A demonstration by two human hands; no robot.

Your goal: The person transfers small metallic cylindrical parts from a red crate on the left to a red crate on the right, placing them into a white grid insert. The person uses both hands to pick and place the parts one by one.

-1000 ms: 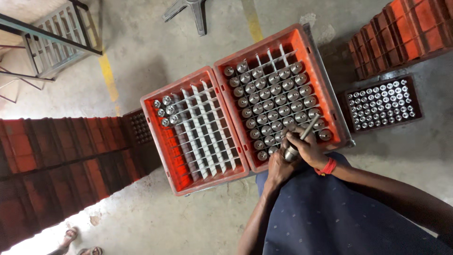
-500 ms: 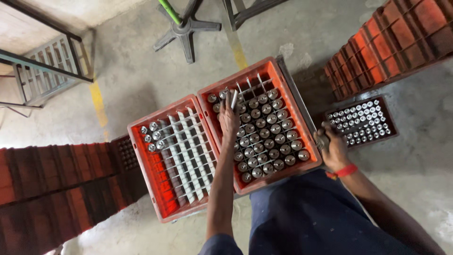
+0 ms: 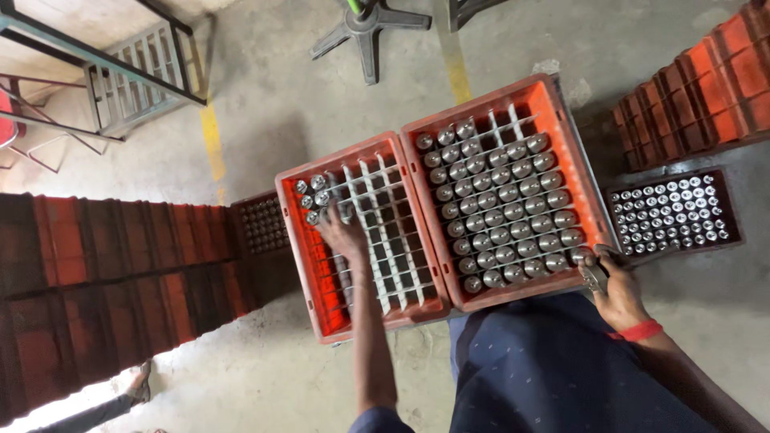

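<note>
Since the frame half a second earlier, the person's left hand [image 3: 343,232] has crossed from the back of the full crate to the far corner of the orange plastic crate with the white divider grid [image 3: 365,240], where it now lies over the cells beside a small cluster of silver-capped bottles [image 3: 311,192]. Whether its fingers are closed on a bottle or merely resting on the grid cannot be told; the back of the hand covers them. The right hand [image 3: 613,285], marked by a red wristband [image 3: 639,330], sits at the near right corner of the second orange crate packed with silver-capped bottles [image 3: 501,200] and is closed around a small metallic object, too dark and small to identify.

Judged from how things lie, the work looks barely begun: the left crate holds only a handful of bottles in its far corner and most of its cells are bare, while the right crate is nearly full, with only a few cells open along its far edge.

A dark tray of small silver caps [image 3: 672,212] lies to the right and red crate stacks [image 3: 104,256] stand to the left. The person's blue clothing hides the near rim of the right-hand crate.
</note>
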